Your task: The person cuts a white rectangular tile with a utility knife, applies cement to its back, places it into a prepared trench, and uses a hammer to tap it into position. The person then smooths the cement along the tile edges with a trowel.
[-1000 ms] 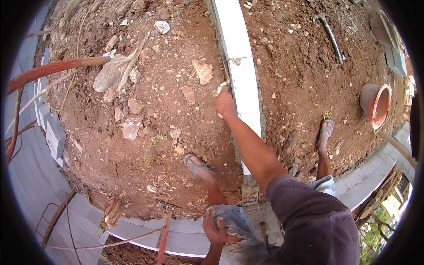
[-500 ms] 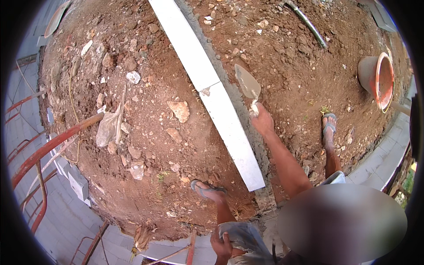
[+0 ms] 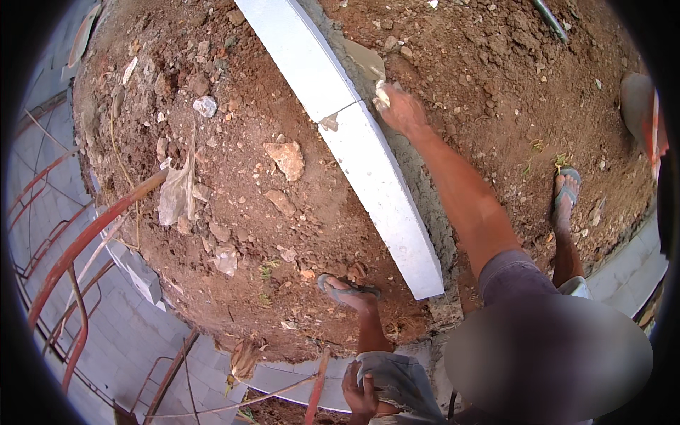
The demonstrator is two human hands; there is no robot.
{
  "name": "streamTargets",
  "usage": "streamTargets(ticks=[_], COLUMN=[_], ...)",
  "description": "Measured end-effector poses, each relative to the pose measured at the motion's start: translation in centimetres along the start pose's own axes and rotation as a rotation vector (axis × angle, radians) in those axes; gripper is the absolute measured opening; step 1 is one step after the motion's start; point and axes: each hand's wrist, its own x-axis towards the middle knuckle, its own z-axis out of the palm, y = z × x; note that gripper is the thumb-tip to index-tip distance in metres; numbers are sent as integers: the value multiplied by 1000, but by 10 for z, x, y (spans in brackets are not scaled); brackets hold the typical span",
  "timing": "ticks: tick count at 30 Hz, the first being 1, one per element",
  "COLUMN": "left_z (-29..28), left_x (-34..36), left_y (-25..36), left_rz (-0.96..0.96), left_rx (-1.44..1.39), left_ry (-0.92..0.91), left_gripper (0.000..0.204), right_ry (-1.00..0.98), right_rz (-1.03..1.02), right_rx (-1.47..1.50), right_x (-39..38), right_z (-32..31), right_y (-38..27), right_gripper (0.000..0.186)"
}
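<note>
My right hand (image 3: 404, 111) is closed around the mortar-smeared handle of a trowel (image 3: 365, 59). The trowel's blade lies at the grey mortar strip (image 3: 419, 178) along the right side of a white kerb. Two long blocks meet in that kerb, the far block (image 3: 297, 57) and the near block (image 3: 382, 198). A smear of mortar (image 3: 329, 123) sits at the left end of their joint. My left hand (image 3: 360, 393) rests on my bent left knee with nothing visible in it, its fingers draped loosely over the shorts.
Reddish soil with several stones (image 3: 285, 160) and a torn plastic bag (image 3: 177, 193) lies left of the kerb. Red metal bars (image 3: 92, 237) stick in from the left. A bucket (image 3: 635, 103) stands far right; a metal tool handle (image 3: 551, 20) lies at the top right.
My right arm has reached farther forward, bringing the trowel's blade from the soil to the mortar strip by the kerb. The view has shifted, and my left hand stays on the knee.
</note>
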Motion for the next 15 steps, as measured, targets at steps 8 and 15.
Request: streamTargets(ticks=[8, 15], left_z=[-28, -50], left_x=[33, 66], left_y=[4, -18], left_rz=[44, 206], left_rx=[19, 265], left_ry=[-43, -11], left_gripper=[55, 64], right_ry=[-384, -80], right_rz=[361, 265], right_rx=[567, 1257], right_x=[-83, -153], right_z=[-78, -184], right_y=[5, -55], right_gripper=[31, 29])
